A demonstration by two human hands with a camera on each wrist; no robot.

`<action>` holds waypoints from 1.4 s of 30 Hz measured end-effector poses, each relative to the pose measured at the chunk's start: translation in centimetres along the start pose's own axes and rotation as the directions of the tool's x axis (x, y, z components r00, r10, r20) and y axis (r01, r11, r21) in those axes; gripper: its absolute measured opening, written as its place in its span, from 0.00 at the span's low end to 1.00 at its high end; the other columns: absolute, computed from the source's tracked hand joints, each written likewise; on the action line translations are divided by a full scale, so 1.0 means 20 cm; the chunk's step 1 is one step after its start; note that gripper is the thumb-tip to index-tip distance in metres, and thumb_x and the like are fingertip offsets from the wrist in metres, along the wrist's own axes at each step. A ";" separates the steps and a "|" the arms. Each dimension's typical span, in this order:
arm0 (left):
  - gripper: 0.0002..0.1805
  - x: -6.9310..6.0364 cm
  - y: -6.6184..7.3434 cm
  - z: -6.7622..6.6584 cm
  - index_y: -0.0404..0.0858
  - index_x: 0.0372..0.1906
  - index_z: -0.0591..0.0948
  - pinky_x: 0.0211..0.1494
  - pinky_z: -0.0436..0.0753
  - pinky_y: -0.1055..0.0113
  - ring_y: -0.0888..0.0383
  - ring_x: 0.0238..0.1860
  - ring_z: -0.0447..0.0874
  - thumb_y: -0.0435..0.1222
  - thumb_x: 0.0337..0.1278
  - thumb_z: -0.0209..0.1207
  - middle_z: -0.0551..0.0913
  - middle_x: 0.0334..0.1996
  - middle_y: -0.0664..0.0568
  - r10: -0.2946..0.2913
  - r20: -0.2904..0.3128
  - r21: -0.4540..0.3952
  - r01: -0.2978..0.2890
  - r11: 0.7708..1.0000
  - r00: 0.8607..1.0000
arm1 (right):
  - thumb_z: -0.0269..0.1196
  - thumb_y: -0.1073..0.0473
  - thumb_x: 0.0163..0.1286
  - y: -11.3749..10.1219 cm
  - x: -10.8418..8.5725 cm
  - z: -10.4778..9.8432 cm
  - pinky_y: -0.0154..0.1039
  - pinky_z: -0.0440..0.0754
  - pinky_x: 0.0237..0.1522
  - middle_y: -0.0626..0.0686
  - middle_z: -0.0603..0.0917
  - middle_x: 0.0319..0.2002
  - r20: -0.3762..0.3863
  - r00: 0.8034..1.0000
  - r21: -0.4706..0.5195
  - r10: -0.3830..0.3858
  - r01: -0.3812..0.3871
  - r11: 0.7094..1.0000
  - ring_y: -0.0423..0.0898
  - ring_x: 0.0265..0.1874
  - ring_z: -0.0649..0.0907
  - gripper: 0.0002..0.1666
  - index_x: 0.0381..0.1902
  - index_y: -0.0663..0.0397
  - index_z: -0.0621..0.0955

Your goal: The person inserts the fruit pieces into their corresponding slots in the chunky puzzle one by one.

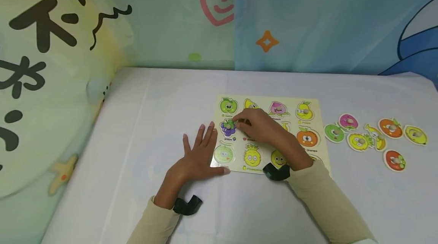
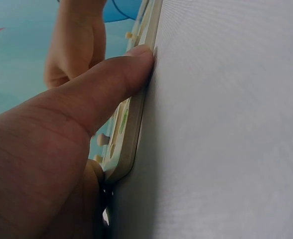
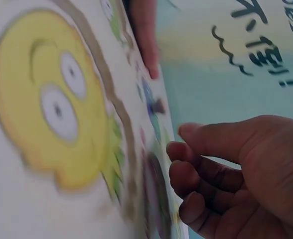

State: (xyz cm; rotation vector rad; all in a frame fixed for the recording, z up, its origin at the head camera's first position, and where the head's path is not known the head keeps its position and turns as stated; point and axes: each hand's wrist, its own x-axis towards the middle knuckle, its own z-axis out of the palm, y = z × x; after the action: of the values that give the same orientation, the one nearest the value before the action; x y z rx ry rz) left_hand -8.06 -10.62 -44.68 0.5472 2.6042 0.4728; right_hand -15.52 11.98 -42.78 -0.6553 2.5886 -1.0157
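A flat fruit puzzle board (image 1: 239, 168) lies on the table with its left edge by my left hand (image 1: 198, 160). That hand lies with fingers spread, its thumb touching the board's front edge, also seen in the left wrist view. Over the board's left half is my right hand (image 1: 261, 126), fingers loosely curled, beside the purple grape piece (image 1: 227, 128). In the right wrist view the grape piece's knob (image 3: 159, 105) stands apart from the thumb and fingertips, and nothing shows between them. The green apple piece (image 1: 228, 105) sits in the board above the grapes. The right hand hides part of the middle row.
Right of the board lie several loose knobbed fruit pieces, among them a green round piece (image 1: 334, 133), a pineapple (image 1: 357, 142), an orange (image 1: 390, 128), a lemon (image 1: 415, 135) and a red piece (image 1: 395, 160). A printed curtain (image 1: 301, 16) hangs behind the white table (image 1: 154, 103).
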 end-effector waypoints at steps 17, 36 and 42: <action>0.65 0.00 0.00 0.01 0.41 0.78 0.39 0.64 0.24 0.33 0.53 0.74 0.17 0.63 0.46 0.65 0.26 0.77 0.55 -0.015 -0.016 -0.022 0.015 1.000 1.000 | 0.62 0.61 0.70 0.17 -0.16 -0.25 0.44 0.75 0.38 0.53 0.83 0.39 -0.153 0.976 0.010 0.153 -0.153 0.988 0.49 0.35 0.77 0.14 0.51 0.58 0.84; 0.65 0.00 0.00 0.02 0.42 0.78 0.40 0.65 0.24 0.34 0.52 0.74 0.18 0.63 0.45 0.65 0.27 0.77 0.56 -0.005 -0.026 -0.032 0.004 0.999 1.000 | 0.55 0.40 0.72 0.50 -0.58 -0.59 0.37 0.73 0.34 0.61 0.81 0.46 -0.362 0.788 0.056 0.497 -0.514 0.856 0.53 0.38 0.78 0.30 0.60 0.55 0.79; 0.64 0.00 0.00 0.01 0.41 0.78 0.40 0.65 0.24 0.34 0.52 0.74 0.18 0.62 0.46 0.66 0.28 0.77 0.55 -0.006 -0.027 -0.038 0.005 0.999 1.000 | 0.53 0.40 0.72 0.57 -0.66 -0.63 0.49 0.70 0.43 0.66 0.78 0.51 -0.344 0.712 0.127 0.612 -0.610 0.782 0.59 0.48 0.76 0.33 0.63 0.57 0.76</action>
State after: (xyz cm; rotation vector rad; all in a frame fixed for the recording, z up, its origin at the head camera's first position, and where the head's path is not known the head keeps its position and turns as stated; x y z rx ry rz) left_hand -7.97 -10.60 -44.91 0.5249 2.6159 0.5297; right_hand -12.89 33.16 -40.48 0.4546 2.7822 -0.9659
